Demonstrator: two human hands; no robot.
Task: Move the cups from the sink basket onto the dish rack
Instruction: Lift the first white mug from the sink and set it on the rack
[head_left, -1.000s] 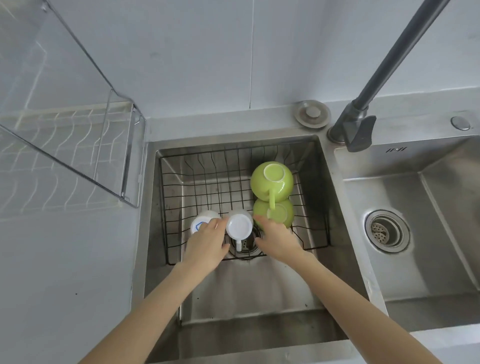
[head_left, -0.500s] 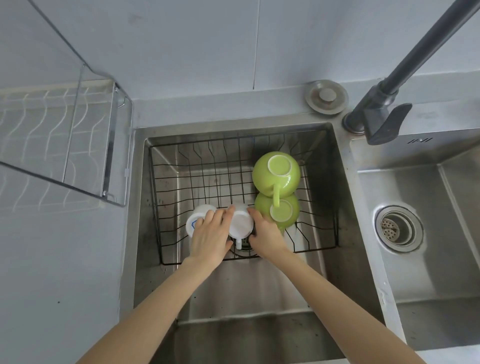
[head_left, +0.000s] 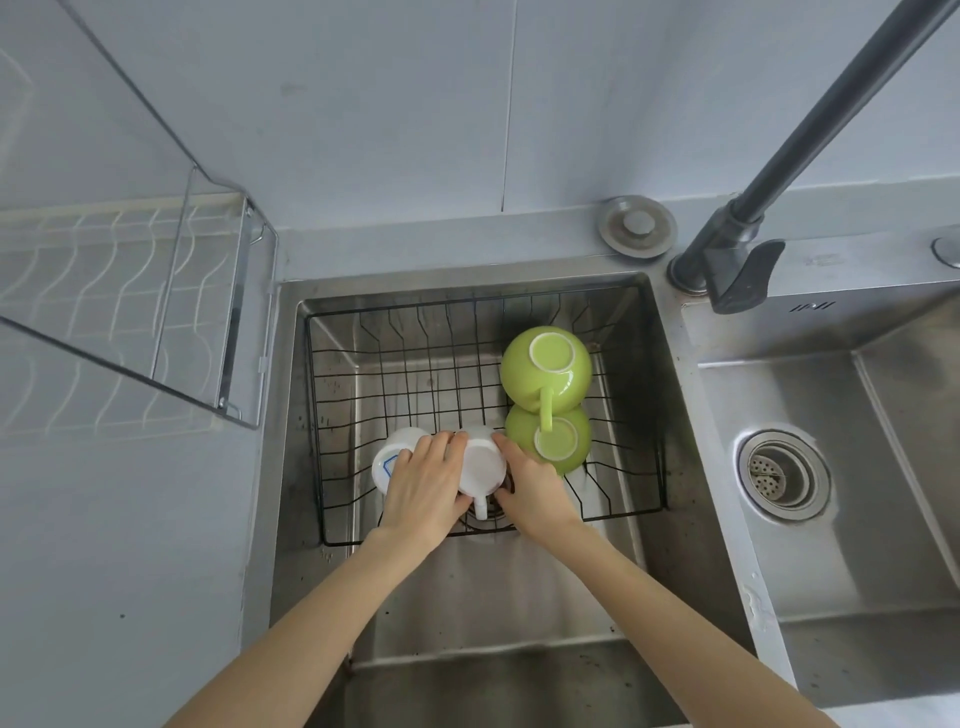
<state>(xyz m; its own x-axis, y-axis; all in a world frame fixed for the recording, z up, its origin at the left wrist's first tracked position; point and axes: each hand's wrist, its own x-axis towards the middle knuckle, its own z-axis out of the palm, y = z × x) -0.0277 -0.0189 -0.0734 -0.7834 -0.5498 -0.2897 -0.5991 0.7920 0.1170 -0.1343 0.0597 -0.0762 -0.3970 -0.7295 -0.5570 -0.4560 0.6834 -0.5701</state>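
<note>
Below, my left hand (head_left: 423, 488) and right hand (head_left: 530, 491) clamp a white cup (head_left: 480, 467) at the near edge of the sink basket (head_left: 363, 364). Far-left wire floor lies open; the dish rack (head_left: 119, 312) stands left.

Two white cups (head_left: 483, 462) and two green cups (head_left: 545, 366) lie upturned in the sink basket (head_left: 332, 415).

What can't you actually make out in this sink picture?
- Left white cup, head view: the left hand covers much of it, so its blue marking is unreadable.
- Middle white cup: both hands flank it; the right hand hides its far side.
- Dish rack: cut off by the left edge.
- Faucet: its spout runs off the top.
</note>
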